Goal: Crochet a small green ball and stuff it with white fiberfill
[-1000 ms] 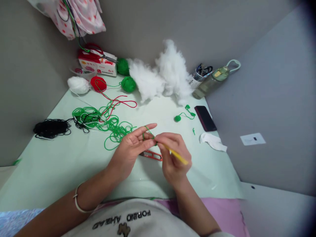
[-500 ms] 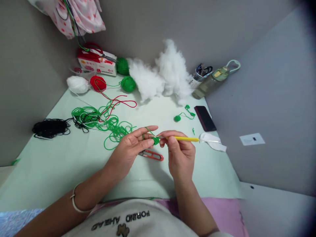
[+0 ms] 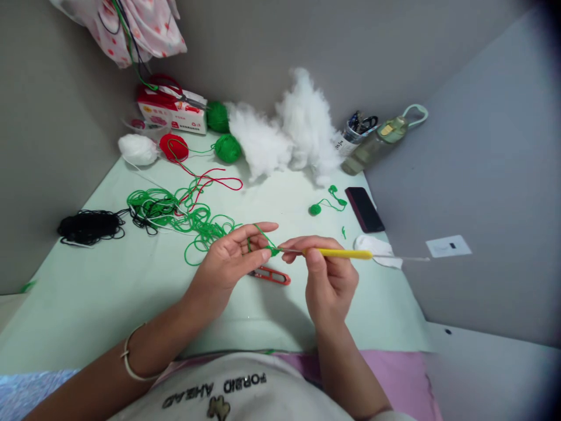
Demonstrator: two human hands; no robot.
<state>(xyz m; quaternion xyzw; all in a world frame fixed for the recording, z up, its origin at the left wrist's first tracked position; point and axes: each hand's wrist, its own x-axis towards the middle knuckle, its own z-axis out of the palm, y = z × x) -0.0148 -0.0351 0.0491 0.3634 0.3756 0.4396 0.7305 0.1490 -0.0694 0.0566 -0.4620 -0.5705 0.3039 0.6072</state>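
My left hand [image 3: 234, 254] pinches a small green crochet piece [image 3: 274, 252] between thumb and fingers, and green yarn runs up over its raised index finger. In my right hand [image 3: 329, 272] is a crochet hook [image 3: 344, 253] with a yellow handle, gripped like a pencil. Its thin metal tip points left and meets the edge of the green piece. Most of the piece is hidden by my left fingers. Below the hands lie thread snips [image 3: 272, 275] with an orange-red handle, partly covered by my left hand.
Loose green yarn [image 3: 201, 225] tangles left of my hands, beside a black yarn bundle [image 3: 91, 227]. White stuffing [image 3: 307, 128], yarn balls and a tissue box [image 3: 173, 111] with scissors stand at the back. On the right are a phone [image 3: 364, 209], a bottle [image 3: 374, 143] and small green pieces [image 3: 315, 209].
My right hand has moved a little right, drawing the hook back so its tip is now at the green piece's edge. My left hand has shifted slightly left.
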